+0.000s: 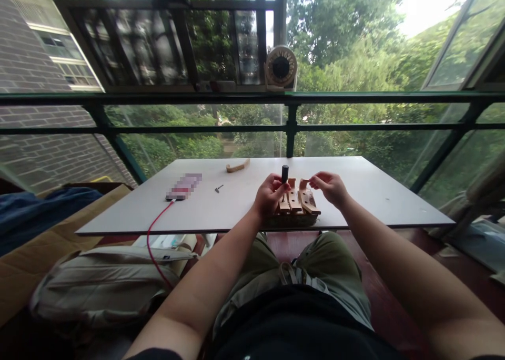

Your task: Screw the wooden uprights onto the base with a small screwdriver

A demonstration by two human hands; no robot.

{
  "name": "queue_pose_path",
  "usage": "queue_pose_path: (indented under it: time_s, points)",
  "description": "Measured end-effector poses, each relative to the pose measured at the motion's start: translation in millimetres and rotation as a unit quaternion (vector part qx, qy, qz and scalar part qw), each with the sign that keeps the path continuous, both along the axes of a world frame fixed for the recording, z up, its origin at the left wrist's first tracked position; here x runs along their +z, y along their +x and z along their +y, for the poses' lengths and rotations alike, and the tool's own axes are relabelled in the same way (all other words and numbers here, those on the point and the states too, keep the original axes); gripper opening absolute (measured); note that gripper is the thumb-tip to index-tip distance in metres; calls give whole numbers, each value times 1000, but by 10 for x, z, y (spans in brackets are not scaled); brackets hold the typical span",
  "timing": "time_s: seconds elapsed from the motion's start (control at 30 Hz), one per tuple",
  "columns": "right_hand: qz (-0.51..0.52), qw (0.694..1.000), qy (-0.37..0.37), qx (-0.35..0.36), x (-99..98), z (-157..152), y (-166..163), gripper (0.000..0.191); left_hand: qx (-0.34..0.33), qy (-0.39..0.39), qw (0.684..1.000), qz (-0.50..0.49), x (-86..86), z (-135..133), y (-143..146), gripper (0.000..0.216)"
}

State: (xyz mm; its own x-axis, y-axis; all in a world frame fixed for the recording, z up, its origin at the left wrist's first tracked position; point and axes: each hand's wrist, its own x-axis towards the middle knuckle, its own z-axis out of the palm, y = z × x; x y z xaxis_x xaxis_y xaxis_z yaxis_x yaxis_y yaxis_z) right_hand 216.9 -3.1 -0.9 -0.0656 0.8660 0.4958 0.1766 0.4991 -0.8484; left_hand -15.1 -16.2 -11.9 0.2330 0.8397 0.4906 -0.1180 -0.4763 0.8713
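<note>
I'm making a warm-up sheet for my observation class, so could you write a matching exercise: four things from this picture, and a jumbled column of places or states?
1. Cable
2. Lone curved wooden piece
3. Black cylinder
4. Right hand

A. Near the table's far edge
B. At the rightmost wooden piece
C. Red, hanging over the table's near edge
D. Upright at the left hand

Pairs: 1-C; 2-A; 3-D; 4-B
</note>
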Motion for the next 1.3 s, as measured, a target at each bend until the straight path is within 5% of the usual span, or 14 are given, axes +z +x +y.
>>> queue_pose_path:
  time_s: [0.27,0.4,0.6,0.9,1.3]
  points:
    - [87,995,30,-27,-373,-22,-34,27,-9,6,1000,-7,-25,39,17,33]
    - [118,991,-46,30,-484,-13,-49,45,-12,-1,1000,-13,-22,28,24,33]
    - [120,980,-146,63,-642,-31,-28,44,-24,-8,1000,-5,-16,12,15,35]
    - [92,989,-114,27,-640,42,-52,42,-39,-21,999,10,-4,20,56,37]
    - [102,980,-169,-8,-600,189,-120,44,-69,-17,997,10,-13,72,34,38]
